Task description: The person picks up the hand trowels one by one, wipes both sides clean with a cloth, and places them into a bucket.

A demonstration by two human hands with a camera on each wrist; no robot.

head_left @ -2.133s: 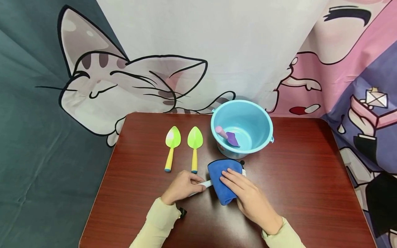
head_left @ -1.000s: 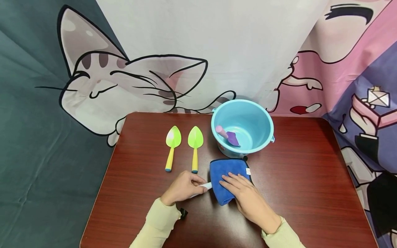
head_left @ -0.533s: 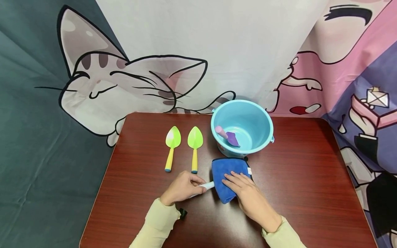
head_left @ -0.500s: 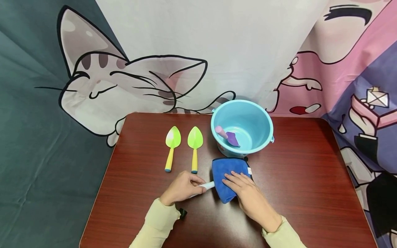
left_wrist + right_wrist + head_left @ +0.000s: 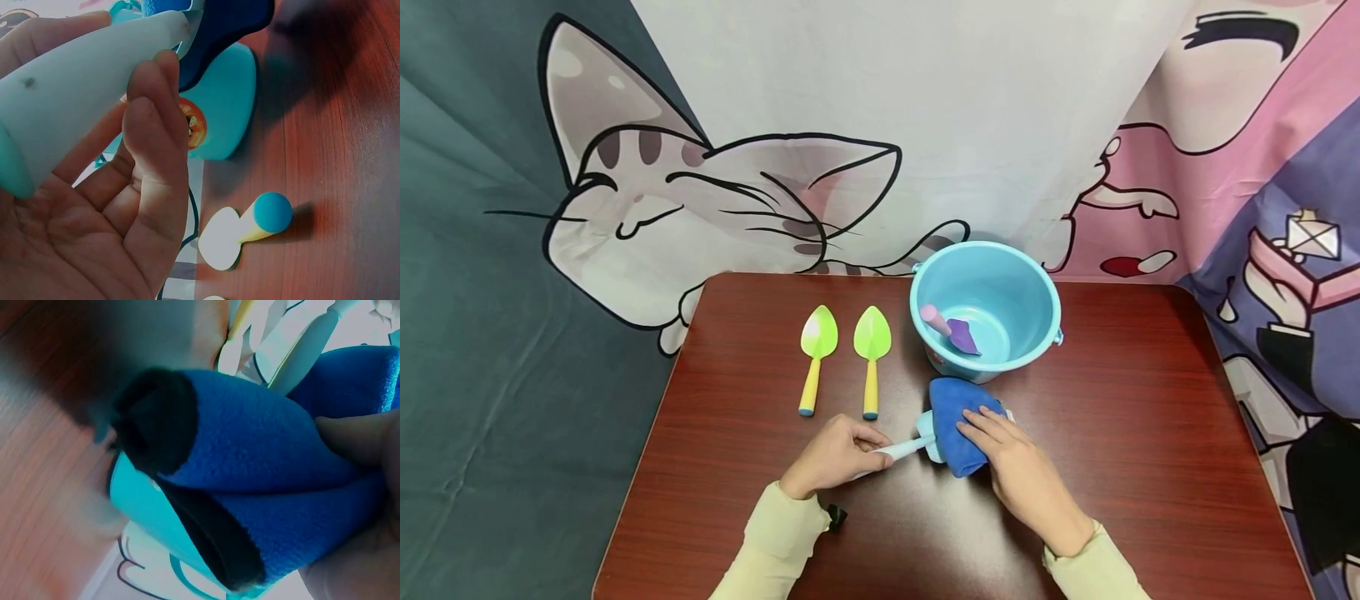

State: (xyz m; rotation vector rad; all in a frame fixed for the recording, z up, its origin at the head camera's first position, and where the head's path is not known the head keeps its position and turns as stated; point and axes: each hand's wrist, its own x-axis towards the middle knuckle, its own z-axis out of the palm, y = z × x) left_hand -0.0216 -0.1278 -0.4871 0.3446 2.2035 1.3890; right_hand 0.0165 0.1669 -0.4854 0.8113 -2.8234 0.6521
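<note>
My left hand [image 5: 835,457] pinches the pale handle [image 5: 901,448] of a light-blue toy shovel between thumb and fingers; its teal end cap [image 5: 14,165] shows in the left wrist view. Of the shovel's head [image 5: 927,433], only the base shows. The rest is under a folded blue cloth [image 5: 955,421] with dark edging. My right hand [image 5: 1028,475] grips this cloth around the head, its thumb [image 5: 356,439] pressing into the fabric in the right wrist view. Both hands work just in front of the light-blue bucket [image 5: 1037,287].
Inside the bucket lies a purple toy shovel [image 5: 961,336] with a pink handle. Two green trowels with yellow handles, one on the left [image 5: 818,335] and one on the right [image 5: 872,335], lie left of it on the brown table [image 5: 722,467]. A printed curtain [image 5: 1000,125] hangs behind.
The cloth has slid right and away from the handle, baring the base of the shovel's head. It is now folded narrower. My right hand has moved slightly right with it.
</note>
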